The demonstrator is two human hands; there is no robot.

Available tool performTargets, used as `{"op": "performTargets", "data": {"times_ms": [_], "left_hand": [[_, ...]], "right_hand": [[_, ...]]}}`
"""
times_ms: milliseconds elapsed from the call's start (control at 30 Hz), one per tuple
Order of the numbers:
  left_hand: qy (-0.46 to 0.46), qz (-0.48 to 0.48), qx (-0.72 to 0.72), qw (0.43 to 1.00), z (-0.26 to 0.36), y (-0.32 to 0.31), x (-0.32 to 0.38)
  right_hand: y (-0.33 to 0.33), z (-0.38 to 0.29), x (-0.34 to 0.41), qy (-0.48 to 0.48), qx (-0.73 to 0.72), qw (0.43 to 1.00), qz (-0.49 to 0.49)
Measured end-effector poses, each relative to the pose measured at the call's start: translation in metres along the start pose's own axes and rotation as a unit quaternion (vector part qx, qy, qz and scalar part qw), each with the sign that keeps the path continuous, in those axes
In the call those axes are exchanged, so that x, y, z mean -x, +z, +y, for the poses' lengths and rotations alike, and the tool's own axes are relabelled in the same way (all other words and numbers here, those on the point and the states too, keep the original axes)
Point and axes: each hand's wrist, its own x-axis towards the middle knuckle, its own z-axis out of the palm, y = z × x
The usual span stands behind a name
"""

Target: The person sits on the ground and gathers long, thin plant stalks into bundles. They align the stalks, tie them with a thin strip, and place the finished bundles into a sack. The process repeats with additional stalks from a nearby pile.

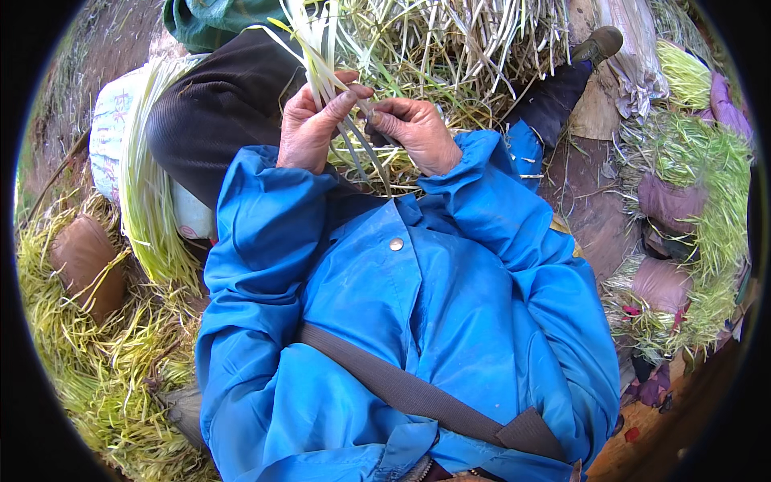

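Observation:
My left hand (316,117) is closed round a small bunch of pale green and white leafy stalks (319,54), whose ends hang below the palm towards my jacket. Beside it, on the right, the thumb and fingers of my right hand (412,129) pinch the lower part of the stalks. A large heap of whitish stalks (446,48) lies just beyond both hands. Across a white printed sack (111,138) by my bent knee drapes a bundle of long yellow-green leaves (147,181).
Loose yellow-green leaves (114,385) spread at the lower left around a brown object (90,265). On the right lie green leaves (720,205) with purple cloth (671,202) among them. A green cloth (211,24) is at the top, and a whitish plastic sack (638,54) lies beside my shoe (599,45).

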Motion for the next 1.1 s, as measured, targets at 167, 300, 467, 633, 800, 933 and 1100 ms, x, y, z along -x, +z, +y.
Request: {"op": "performTargets", "data": {"times_ms": [167, 300, 467, 633, 800, 933, 1100], "left_hand": [[0.048, 0.009, -0.053, 0.997, -0.003, -0.005, 0.0], [0.069, -0.001, -0.079, 0.994, -0.003, -0.004, 0.001], [0.056, 0.044, -0.084, 0.994, -0.005, -0.006, 0.003], [-0.006, 0.063, -0.034, 0.997, -0.001, -0.004, 0.002], [-0.038, 0.128, 0.008, 0.991, -0.003, -0.004, 0.0], [0.008, 0.178, -0.006, 0.984, 0.01, -0.009, -0.01], [0.148, 0.177, 0.02, 0.973, 0.057, -0.022, -0.025]], "right_hand": [[0.011, 0.01, -0.002, 0.007, -0.075, 0.993, 0.094], [0.013, 0.011, -0.001, 0.032, -0.167, 0.977, 0.131], [0.01, 0.018, -0.003, -0.006, -0.171, 0.976, 0.131], [-0.022, 0.007, 0.007, -0.053, -0.262, 0.962, 0.06], [-0.067, -0.014, 0.038, -0.045, -0.275, 0.953, 0.122], [-0.13, -0.019, 0.076, -0.074, -0.246, 0.951, 0.171], [-0.211, -0.027, 0.122, -0.125, -0.203, 0.919, 0.314]]}}
